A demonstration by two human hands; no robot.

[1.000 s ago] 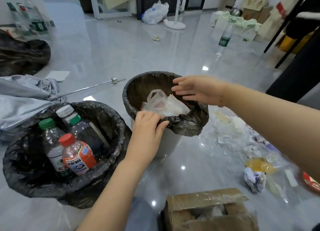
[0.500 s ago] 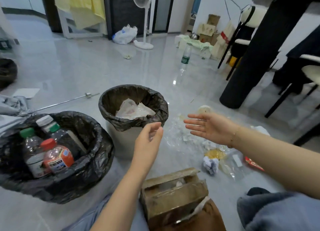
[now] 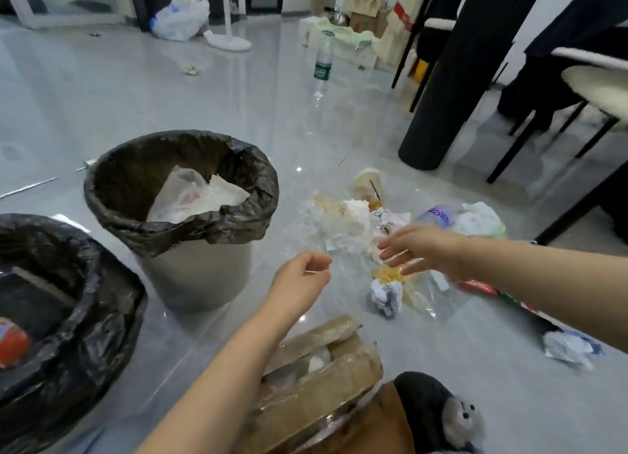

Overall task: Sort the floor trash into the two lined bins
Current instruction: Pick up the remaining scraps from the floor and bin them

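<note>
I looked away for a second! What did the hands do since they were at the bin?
Both hands left the grey bin and moved right, toward the trash pile on the floor. The left hand let go of the black liner and now hangs with loosely curled fingers, holding nothing clearly. The right hand reaches open over the pile. The bags inside the bin and both bins stayed put.

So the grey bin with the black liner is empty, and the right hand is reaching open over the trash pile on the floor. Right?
Not quite. The head view shows the grey bin with the black liner already holds crumpled clear plastic bags; it is not empty. The rest holds: the right hand reaches open over the trash pile on the floor.
</note>
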